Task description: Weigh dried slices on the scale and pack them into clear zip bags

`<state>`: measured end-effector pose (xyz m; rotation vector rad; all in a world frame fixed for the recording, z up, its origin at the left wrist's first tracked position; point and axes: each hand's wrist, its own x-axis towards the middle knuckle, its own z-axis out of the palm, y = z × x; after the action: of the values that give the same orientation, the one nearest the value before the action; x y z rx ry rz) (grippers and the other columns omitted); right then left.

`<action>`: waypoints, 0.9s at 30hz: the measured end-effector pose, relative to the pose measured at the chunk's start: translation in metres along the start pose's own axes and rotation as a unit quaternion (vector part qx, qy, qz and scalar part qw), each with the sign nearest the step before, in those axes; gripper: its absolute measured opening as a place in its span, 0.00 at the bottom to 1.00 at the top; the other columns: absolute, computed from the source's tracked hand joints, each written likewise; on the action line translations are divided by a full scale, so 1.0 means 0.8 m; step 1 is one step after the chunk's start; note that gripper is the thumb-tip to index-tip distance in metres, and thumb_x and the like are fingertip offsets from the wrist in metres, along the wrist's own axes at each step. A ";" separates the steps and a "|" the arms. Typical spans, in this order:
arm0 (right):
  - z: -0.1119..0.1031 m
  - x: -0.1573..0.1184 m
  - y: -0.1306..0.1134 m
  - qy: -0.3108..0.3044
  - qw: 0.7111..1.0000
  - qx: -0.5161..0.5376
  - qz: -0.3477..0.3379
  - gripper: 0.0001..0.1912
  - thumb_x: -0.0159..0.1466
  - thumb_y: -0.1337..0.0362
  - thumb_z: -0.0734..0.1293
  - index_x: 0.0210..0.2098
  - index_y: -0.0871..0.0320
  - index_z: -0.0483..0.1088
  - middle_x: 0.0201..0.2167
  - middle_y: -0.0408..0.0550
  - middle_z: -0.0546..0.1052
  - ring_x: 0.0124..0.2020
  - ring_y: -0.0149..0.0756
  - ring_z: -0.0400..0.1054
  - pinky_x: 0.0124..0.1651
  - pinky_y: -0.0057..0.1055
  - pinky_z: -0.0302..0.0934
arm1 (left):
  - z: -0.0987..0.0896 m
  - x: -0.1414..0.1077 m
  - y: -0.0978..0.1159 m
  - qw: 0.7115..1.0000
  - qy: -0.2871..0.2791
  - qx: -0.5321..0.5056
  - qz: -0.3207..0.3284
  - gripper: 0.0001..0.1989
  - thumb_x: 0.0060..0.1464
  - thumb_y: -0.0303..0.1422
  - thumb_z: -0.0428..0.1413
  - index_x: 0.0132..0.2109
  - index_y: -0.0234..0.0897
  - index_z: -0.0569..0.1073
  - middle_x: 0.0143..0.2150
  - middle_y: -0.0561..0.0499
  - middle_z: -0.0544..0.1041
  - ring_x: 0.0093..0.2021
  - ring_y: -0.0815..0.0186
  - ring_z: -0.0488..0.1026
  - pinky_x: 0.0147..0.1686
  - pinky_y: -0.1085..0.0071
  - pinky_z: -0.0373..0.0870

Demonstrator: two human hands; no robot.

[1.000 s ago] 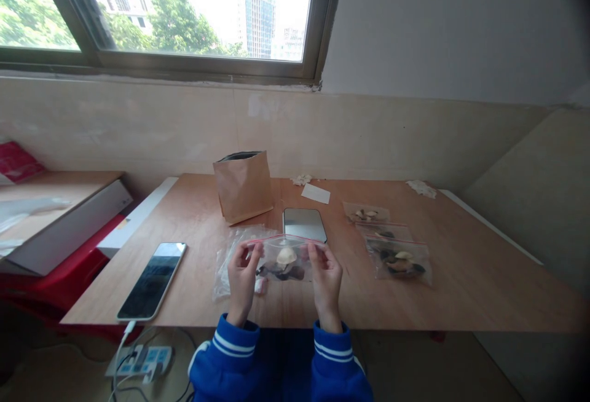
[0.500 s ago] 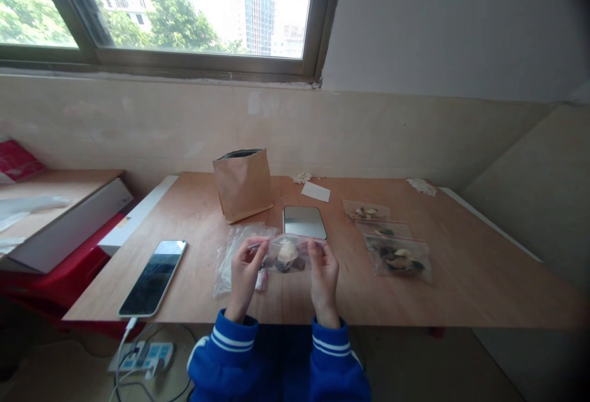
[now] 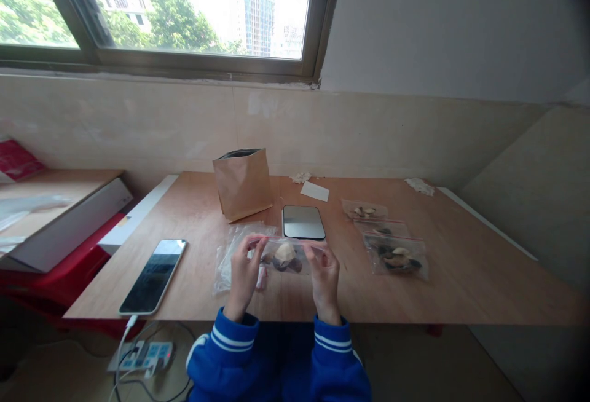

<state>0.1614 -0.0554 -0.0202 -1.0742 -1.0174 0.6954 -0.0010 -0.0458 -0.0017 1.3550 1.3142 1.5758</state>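
Observation:
Between my hands is a clear zip bag (image 3: 284, 257) with pale and dark pieces inside, perhaps shells or dried mushrooms; I cannot tell which. My left hand (image 3: 246, 270) pinches its top edge at the left corner. At the right end of the same pink-edged strip, my right hand (image 3: 322, 270) grips with thumb and fingers. The bag hangs above the table's front half. Under and beside my left hand lies a heap of clear plastic bags (image 3: 224, 267). Just behind the held bag is a flat scale with a silvery top (image 3: 303, 222).
A brown paper bag (image 3: 243, 185) stands open at the back. Several filled zip bags (image 3: 400, 257) lie on the right. A phone (image 3: 154, 277) with a charging cable rests on the left, above a power strip (image 3: 142, 356). A white card (image 3: 314, 191) lies near the wall.
My right thumb has shifted slightly left along the bag's top strip, which now looks straighter. Both hands stay on the bag, and the other things have not moved.

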 end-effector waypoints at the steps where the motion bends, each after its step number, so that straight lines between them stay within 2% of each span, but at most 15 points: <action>1: 0.002 0.000 0.000 0.003 1.000 0.008 0.006 0.09 0.58 0.56 0.70 0.31 0.57 0.73 0.31 0.46 0.79 0.35 0.38 0.73 0.42 0.34 0.67 | 0.000 0.000 0.001 1.000 0.003 -0.002 0.000 0.11 0.53 0.41 0.59 0.37 0.37 0.76 0.34 0.49 0.78 0.36 0.63 0.75 0.39 0.69 0.70; 5: 0.006 -0.001 0.000 0.027 0.998 0.047 0.028 0.11 0.60 0.56 0.68 0.31 0.57 0.71 0.30 0.46 0.79 0.34 0.38 0.73 0.42 0.35 0.65 | 0.003 -0.003 0.001 0.997 -0.035 -0.064 -0.033 0.14 0.52 0.43 0.59 0.37 0.35 0.76 0.33 0.49 0.78 0.33 0.64 0.74 0.33 0.71 0.70; 8: 0.002 0.000 -0.007 0.017 0.999 0.032 0.008 0.11 0.62 0.55 0.66 0.35 0.58 0.71 0.36 0.49 0.79 0.39 0.40 0.73 0.47 0.38 0.64 | 0.004 -0.005 0.001 0.994 -0.037 -0.094 -0.052 0.14 0.52 0.43 0.60 0.35 0.34 0.76 0.29 0.51 0.77 0.30 0.67 0.73 0.31 0.73 0.68; 11: -0.005 0.004 -0.025 -0.008 0.994 -0.081 -0.068 0.14 0.64 0.57 0.64 0.45 0.55 0.71 0.48 0.52 0.76 0.50 0.43 0.68 0.54 0.43 0.59 | 0.002 -0.005 0.001 0.996 -0.023 -0.081 -0.035 0.12 0.52 0.41 0.60 0.35 0.35 0.76 0.29 0.52 0.76 0.30 0.68 0.72 0.31 0.74 0.68; 14: -0.004 0.014 -0.049 -0.074 0.953 -0.240 -0.166 0.13 0.64 0.58 0.65 0.48 0.50 0.72 0.49 0.48 0.76 0.54 0.45 0.64 0.59 0.46 0.50 | -0.001 -0.001 0.002 0.998 -0.039 -0.058 -0.001 0.11 0.52 0.40 0.60 0.37 0.36 0.76 0.31 0.51 0.77 0.32 0.66 0.73 0.33 0.72 0.69; 16: 0.004 0.024 -0.060 -0.156 0.916 -0.300 -0.214 0.09 0.64 0.58 0.66 0.43 0.49 0.74 0.44 0.45 0.79 0.51 0.43 0.67 0.59 0.45 0.47 | -0.002 0.002 0.003 0.997 -0.057 -0.043 0.028 0.10 0.53 0.39 0.60 0.36 0.37 0.76 0.32 0.50 0.77 0.34 0.65 0.74 0.35 0.71 0.70; 19: 0.019 0.037 -0.064 -0.234 0.884 -0.320 -0.248 0.07 0.66 0.59 0.65 0.35 0.51 0.74 0.32 0.42 0.80 0.40 0.39 0.71 0.52 0.40 0.52 | -0.004 0.005 0.006 0.996 -0.064 -0.023 0.051 0.09 0.53 0.39 0.60 0.36 0.37 0.77 0.34 0.50 0.78 0.35 0.65 0.74 0.37 0.71 0.69; 22: 0.028 0.042 -0.057 -0.252 0.872 -0.323 -0.268 0.10 0.67 0.62 0.63 0.30 0.52 0.73 0.27 0.42 0.78 0.32 0.36 0.70 0.45 0.35 0.56 | -0.005 0.005 0.011 0.997 -0.057 -0.013 0.048 0.09 0.54 0.39 0.59 0.36 0.38 0.77 0.34 0.49 0.78 0.35 0.65 0.74 0.37 0.71 0.69; 27: 0.032 0.035 -0.051 -0.220 0.869 -0.329 -0.296 0.13 0.68 0.69 0.60 0.29 0.53 0.72 0.27 0.43 0.78 0.30 0.36 0.70 0.43 0.35 0.55 | -0.004 0.004 0.014 0.997 -0.061 -0.017 0.050 0.09 0.54 0.39 0.59 0.36 0.38 0.76 0.33 0.50 0.77 0.34 0.65 0.73 0.36 0.71 0.68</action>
<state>0.1483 -0.0355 0.0305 -1.0964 -1.9698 0.0592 -0.0038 -0.0469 0.0102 1.4902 1.1572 1.5477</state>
